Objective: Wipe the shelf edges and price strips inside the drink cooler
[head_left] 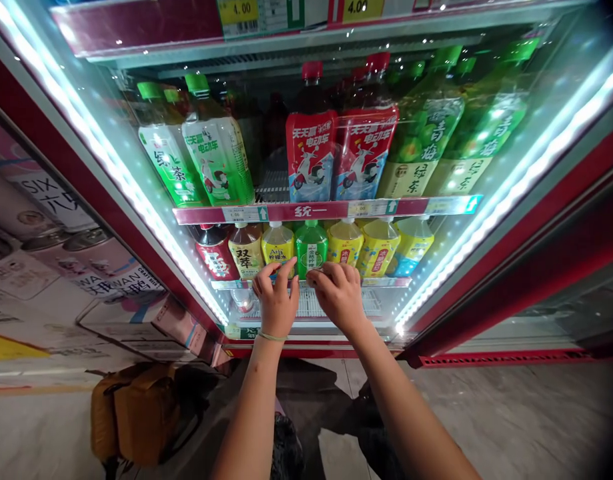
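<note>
Both my hands are in front of the lower drink shelf. My left hand [277, 300] has bent, parted fingers with nothing visible in them, just before a yellow-labelled lemon drink bottle [279, 244]. Close to its right, my right hand [340, 292] is curled, its fingers drawn together at the foot of a green bottle [311, 241]. Whatever those fingers hold, if anything, is hidden. The green bottle stands upright between the hands; I cannot tell whether either one touches it. Beside the right hand stands a yellow bottle [345, 241] with a red label.
The shelf above, edged by a price strip [311, 212], holds green tea bottles [219, 157] and red-labelled bottles [311, 150]. LED-lit door frames flank the cooler. A brown backpack [146, 413] rests on the floor at left, near stacked drink cartons [131, 333].
</note>
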A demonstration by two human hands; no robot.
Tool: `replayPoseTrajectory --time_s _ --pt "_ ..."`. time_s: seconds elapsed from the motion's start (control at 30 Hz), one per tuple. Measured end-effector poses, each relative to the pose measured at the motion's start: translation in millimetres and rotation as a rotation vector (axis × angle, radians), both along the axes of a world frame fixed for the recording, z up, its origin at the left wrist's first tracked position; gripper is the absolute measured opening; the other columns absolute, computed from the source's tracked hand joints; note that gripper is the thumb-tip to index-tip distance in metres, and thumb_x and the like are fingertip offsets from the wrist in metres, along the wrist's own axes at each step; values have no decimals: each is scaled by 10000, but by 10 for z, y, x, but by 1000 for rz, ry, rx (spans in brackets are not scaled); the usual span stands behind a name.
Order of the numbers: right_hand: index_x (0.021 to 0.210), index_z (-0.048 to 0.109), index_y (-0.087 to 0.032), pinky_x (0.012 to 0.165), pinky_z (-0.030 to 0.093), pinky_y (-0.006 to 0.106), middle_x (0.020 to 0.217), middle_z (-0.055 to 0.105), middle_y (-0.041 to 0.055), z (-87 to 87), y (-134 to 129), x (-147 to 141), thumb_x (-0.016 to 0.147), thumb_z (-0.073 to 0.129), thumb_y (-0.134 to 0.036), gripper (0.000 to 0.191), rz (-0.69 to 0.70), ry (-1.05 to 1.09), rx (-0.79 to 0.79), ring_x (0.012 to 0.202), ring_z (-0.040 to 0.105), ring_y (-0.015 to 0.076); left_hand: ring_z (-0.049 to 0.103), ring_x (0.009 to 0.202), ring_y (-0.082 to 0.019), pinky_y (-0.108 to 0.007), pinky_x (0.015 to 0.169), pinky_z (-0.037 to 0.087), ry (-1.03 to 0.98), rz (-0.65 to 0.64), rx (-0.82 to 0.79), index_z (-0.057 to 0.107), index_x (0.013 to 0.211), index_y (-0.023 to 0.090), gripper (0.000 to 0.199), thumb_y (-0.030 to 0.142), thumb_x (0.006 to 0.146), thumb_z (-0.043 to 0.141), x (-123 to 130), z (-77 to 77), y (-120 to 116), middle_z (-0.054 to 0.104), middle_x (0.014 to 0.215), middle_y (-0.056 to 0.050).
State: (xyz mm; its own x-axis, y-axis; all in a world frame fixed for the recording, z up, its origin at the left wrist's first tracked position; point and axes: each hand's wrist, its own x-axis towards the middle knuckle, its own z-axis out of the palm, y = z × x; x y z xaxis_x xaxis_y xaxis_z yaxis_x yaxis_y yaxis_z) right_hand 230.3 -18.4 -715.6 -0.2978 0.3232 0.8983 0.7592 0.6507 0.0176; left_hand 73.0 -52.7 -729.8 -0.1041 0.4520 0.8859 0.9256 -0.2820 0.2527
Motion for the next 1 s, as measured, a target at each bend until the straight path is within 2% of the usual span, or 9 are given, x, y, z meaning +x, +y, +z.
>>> replayPoseTrajectory --time_s 0.13,0.33,0.43,0.53,0.6,0.7,0.77,0.87,1.0 --pt "1121 703 -280 933 433 376 1095 601 78 48 5 -15 985 583 -137 230 -118 328 0 1053 553 214 530 1171 -253 -461 1081 438 -23 3 13 614 1340 246 406 163 945 656 -18 -4 0 497 1213 -107" --pt "1072 714 -281 870 413 357 1062 651 46 -25 -17 -44 958 655 -168 171 5 -2 10 987 535 202 536 1145 -250 -461 1074 441 3 1 0 605 1355 248 440 122 934 644 -77 -5 -17 510 1212 -109" --pt "1068 714 -280 902 436 373 1078 591 62 -71 -3 71 959 616 -125 213 -60 242 3 1020 539 209 529 1160 -257 -468 1073 451 10 4 16 606 1351 245 425 154 940 661 -119 -15 -18 500 1204 -111" --pt "1190 692 -295 932 465 389 1157 535 89 -52 17 100 976 578 -132 292 -88 479 -4 1121 536 232 527 1166 -256 -472 1075 453 17 3 21 606 1346 249 416 150 945 652 -139 -21 -21 494 1195 -108" --pt "1244 673 -304 941 468 374 1177 558 89 -52 17 60 977 586 -130 330 -38 373 -14 1138 534 227 526 1169 -256 -474 1077 451 21 2 15 599 1354 248 422 152 947 650 -143 -21 -27 495 1199 -109" --pt "1236 675 -328 970 438 359 1149 636 53 -112 6 54 957 650 -143 335 30 41 13 1117 548 211 529 1167 -256 -474 1075 450 25 9 7 593 1362 249 429 159 947 656 -147 -20 -35 499 1205 -109" --pt "1192 691 -324 977 422 369 1130 643 47 -179 1 122 946 674 -156 298 -27 67 27 1104 560 210 534 1165 -254 -472 1078 448 21 13 10 595 1359 256 429 160 946 658 -152 -24 -36 499 1199 -103" --pt "1127 700 -287 940 438 378 1100 599 65 -278 -22 209 950 634 -138 240 -150 289 -1 1065 573 212 539 1166 -251 -474 1088 440 8 7 19 600 1358 270 433 155 945 656 -156 -37 -29 499 1195 -96" --pt "1129 698 -270 886 469 361 1074 640 67 -300 -82 93 941 616 -100 267 -61 104 -38 1004 564 213 542 1164 -256 -476 1079 442 6 8 25 602 1367 264 440 164 943 659 -152 -47 -22 507 1208 -107"
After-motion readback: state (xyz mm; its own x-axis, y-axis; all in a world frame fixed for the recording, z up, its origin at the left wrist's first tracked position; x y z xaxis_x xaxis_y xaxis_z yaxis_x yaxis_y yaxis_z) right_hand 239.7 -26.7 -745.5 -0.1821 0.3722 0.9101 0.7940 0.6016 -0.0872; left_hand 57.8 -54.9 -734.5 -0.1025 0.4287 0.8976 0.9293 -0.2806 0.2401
